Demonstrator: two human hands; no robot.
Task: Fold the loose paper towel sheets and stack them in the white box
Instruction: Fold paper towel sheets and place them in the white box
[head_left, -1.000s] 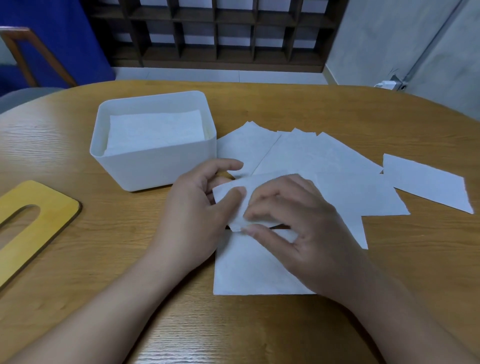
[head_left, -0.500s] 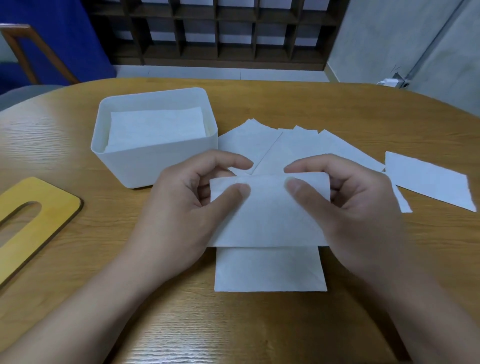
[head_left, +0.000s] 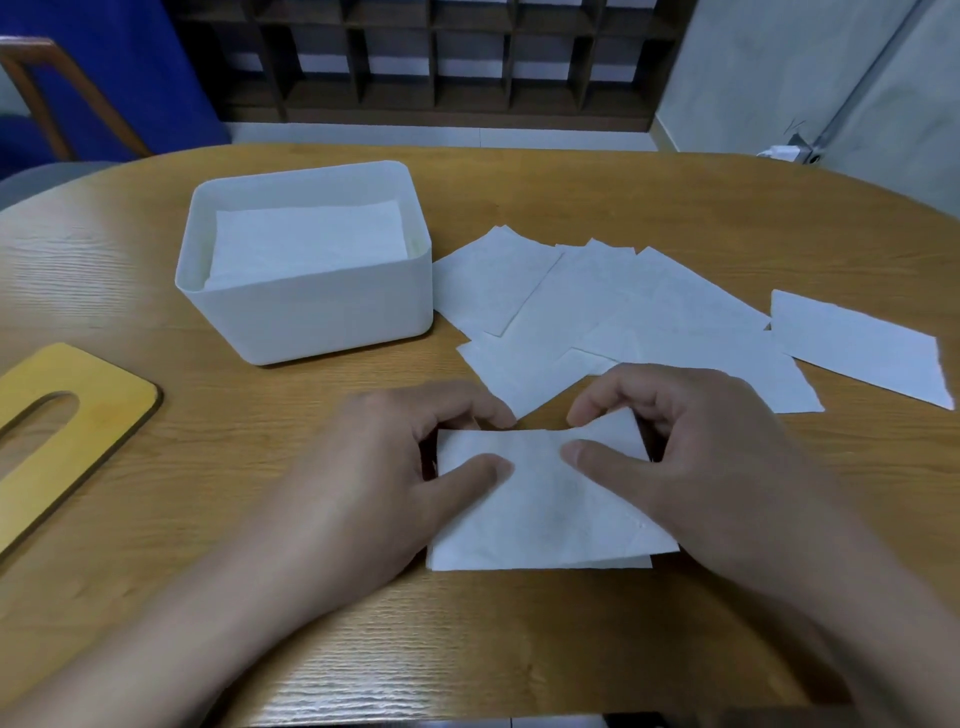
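A folded paper towel sheet (head_left: 545, 514) lies on the table in front of me, doubled over with its near edges almost aligned. My left hand (head_left: 379, 478) pinches its far left corner between thumb and fingers. My right hand (head_left: 711, 457) pinches the far right corner the same way. The white box (head_left: 322, 317) stands behind and to the left, with folded sheets (head_left: 306, 239) stacked inside. Several loose sheets (head_left: 623, 317) lie fanned out beyond my hands, to the right of the box.
A single sheet (head_left: 857, 348) lies apart at the right. A yellow wooden lid with a long slot (head_left: 67, 421) lies at the left table edge. The wooden table (head_left: 571, 649) curves away at the back; a chair (head_left: 47, 98) and dark shelving (head_left: 441, 62) stand beyond.
The far half of the sheet has been brought down toward me over the near half, so the sheet now lies doubled. Both hands came nearer with it.
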